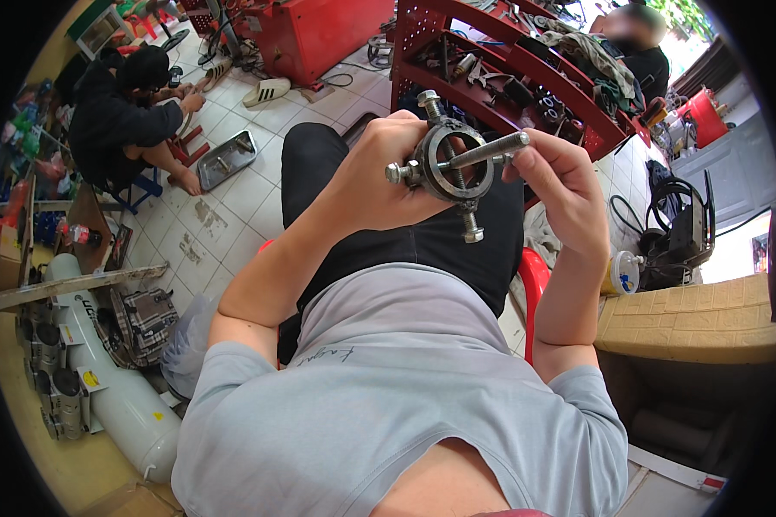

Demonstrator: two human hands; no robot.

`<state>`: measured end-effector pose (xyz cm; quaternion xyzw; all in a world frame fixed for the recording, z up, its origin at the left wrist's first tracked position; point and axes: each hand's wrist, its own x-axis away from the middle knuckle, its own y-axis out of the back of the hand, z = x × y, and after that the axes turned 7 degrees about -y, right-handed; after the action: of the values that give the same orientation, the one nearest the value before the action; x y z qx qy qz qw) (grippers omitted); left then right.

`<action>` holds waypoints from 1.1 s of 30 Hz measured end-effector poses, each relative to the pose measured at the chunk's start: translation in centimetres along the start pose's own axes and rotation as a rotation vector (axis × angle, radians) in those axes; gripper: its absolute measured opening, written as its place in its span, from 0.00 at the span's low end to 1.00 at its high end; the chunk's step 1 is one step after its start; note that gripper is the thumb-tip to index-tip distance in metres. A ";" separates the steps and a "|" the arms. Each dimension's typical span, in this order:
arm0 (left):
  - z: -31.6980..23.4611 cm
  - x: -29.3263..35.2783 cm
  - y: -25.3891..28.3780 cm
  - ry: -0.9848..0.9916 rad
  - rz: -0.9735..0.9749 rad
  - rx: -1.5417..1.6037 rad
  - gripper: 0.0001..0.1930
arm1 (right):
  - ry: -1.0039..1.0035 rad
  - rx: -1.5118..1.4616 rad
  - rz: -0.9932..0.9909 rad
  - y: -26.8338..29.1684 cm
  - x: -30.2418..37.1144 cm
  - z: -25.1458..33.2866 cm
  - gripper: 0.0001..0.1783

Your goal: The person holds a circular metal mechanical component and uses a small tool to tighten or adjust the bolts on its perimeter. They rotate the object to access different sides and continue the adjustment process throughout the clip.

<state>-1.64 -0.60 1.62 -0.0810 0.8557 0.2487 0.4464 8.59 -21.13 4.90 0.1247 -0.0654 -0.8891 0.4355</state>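
In front of my lap, my left hand (379,177) is closed around the left side of a dark metal ring (431,179). Threaded bolts stick out of its rim: an upper bolt (429,102), a left bolt (397,172) and a lower bolt (472,229). A smooth grey metal rod (491,150) slants across the ring's opening, its free end pointing up and right. My right hand (562,177) is closed, with thumb and fingers pinched at the rod's outer end. The fingers partly hide what lies behind it at the ring's right side.
A red tool rack (422,73) holding tools and metal parts stands ahead. At far left a person (129,108) crouches by a metal tray (227,162); another person (648,60) is at upper right. A white cylinder (121,388) lies left. Black cables (668,202) and a tan padded block (690,319) are right.
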 end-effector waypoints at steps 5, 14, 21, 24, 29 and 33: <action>0.0 0.0 0.0 -0.001 0.013 -0.005 0.13 | 0.153 0.099 0.008 0.0 0.1 0.6 0.16; 0.2 0.0 -0.1 0.004 0.011 0.006 0.12 | 0.076 -0.014 0.007 -0.5 0.1 0.4 0.11; 0.2 0.1 -0.2 0.054 -0.008 0.051 0.12 | 0.175 0.001 -0.020 -0.3 -0.1 0.0 0.10; 0.3 0.2 -0.2 0.011 -0.012 0.053 0.12 | 0.224 0.034 -0.047 -0.4 -0.2 0.1 0.09; 0.5 0.1 -0.2 -0.069 -0.008 0.010 0.12 | 0.198 0.004 -0.049 -0.2 0.0 0.4 0.07; 0.4 -0.1 0.1 -0.084 0.023 -0.051 0.12 | 0.065 0.005 -0.066 -0.5 -0.3 -0.1 0.08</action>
<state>-1.37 -0.33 1.55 -0.0721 0.8305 0.2787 0.4769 8.46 -20.58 4.79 0.1568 -0.0492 -0.8982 0.4077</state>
